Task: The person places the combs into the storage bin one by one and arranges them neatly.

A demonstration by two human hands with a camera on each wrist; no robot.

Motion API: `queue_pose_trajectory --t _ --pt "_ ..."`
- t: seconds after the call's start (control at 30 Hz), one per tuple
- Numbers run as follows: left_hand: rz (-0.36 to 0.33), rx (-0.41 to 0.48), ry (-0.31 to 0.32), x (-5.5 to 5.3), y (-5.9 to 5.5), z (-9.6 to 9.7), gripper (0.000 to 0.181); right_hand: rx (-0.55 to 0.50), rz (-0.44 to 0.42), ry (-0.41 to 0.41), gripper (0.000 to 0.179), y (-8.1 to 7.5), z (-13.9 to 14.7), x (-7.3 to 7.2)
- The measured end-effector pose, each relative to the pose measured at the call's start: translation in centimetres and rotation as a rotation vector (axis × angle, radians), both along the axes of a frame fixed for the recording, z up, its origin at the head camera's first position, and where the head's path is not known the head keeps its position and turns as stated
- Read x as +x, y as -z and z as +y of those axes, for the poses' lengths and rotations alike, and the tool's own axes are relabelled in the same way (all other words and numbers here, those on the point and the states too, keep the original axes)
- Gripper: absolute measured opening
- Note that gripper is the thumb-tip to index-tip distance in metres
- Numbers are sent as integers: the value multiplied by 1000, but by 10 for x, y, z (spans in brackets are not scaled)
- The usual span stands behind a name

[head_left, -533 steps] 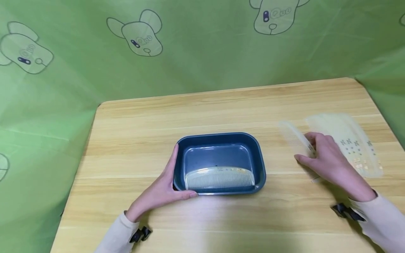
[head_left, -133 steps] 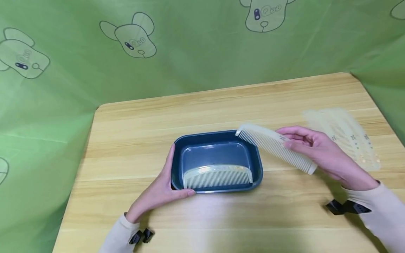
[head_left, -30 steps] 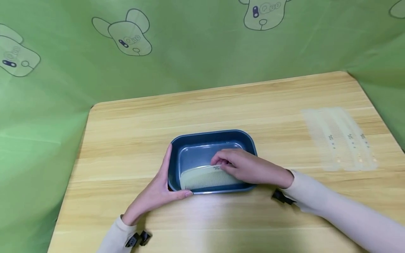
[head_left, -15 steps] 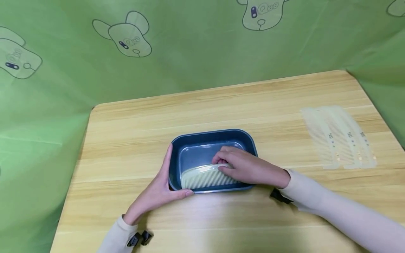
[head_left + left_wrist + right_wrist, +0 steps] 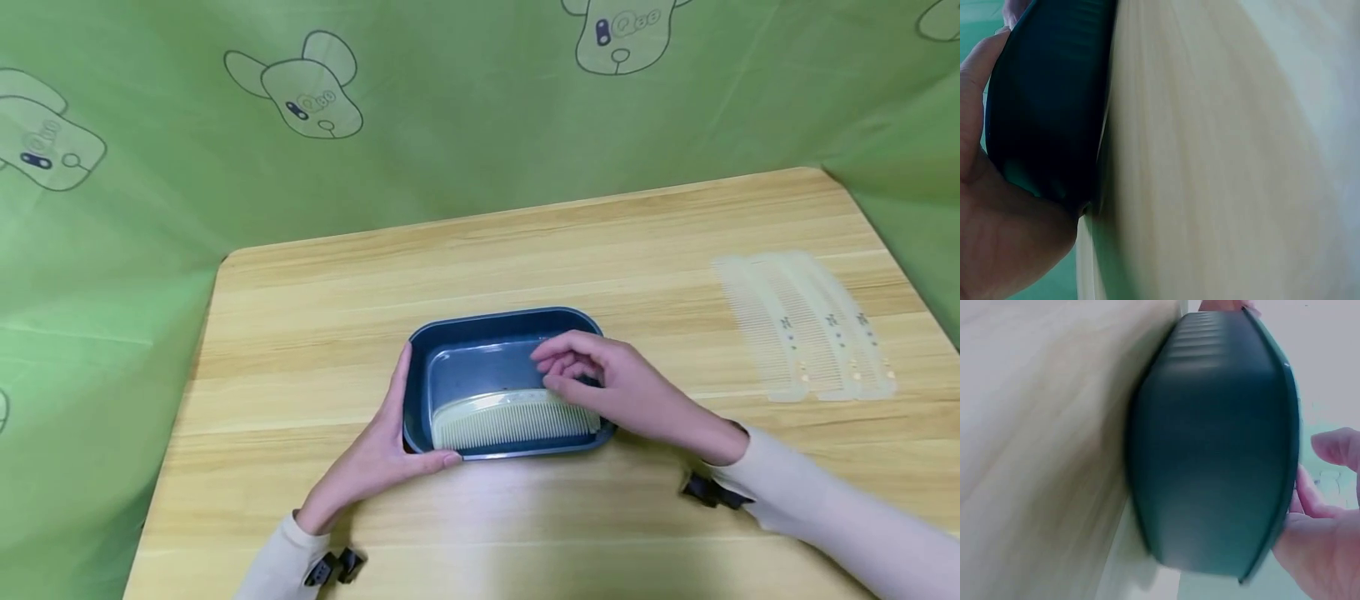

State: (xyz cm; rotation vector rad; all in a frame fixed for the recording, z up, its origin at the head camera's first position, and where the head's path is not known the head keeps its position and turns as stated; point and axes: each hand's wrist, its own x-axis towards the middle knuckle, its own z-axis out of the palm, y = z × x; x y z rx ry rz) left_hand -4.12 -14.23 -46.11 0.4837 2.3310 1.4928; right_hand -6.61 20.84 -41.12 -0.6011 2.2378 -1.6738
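Observation:
Pale, translucent combs lie along the near side of a dark blue plastic box (image 5: 427, 337), teeth towards me. The top comb (image 5: 495, 421) overlaps whatever is under it, so I cannot tell how many are stacked. My left hand (image 5: 375, 442) holds the box's near left corner, fingers along the left wall and thumb along the front rim. Over the box's right side hovers my right hand (image 5: 607, 379), its fingers loosely bent and nothing between them. It hides the comb's upper right part. In the right wrist view, thumb and fingers show beyond the box's outer wall (image 5: 1216, 444).
Three similar combs (image 5: 802, 329) lie overlapping at the right of the wooden table (image 5: 315, 317). Small dark print marks their backs. A green cloth (image 5: 465, 125) with cartoon heads hangs behind the table and at its sides.
My right hand carried a comb from the table into the box, pressed close over it, then let go and drew up and right. The left hand stays at the box's corner.

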Motion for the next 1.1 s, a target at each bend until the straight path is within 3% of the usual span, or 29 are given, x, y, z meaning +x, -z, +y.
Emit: queue_pose_trajectory --t 0.2,0.6,0.8,1.1 --pt "3 -20 -7 3 0 0 146 -65 -113 107 34 -4 25 9" --pt "-4 -22 -4 3 1 0 145 -5 -19 266 39 0 63 21" --pt "-5 -21 3 3 0 2 144 125 50 400 47 7 94 23" --pt "-13 -28 -1 4 -1 0 145 202 1 557 47 14 129 24"
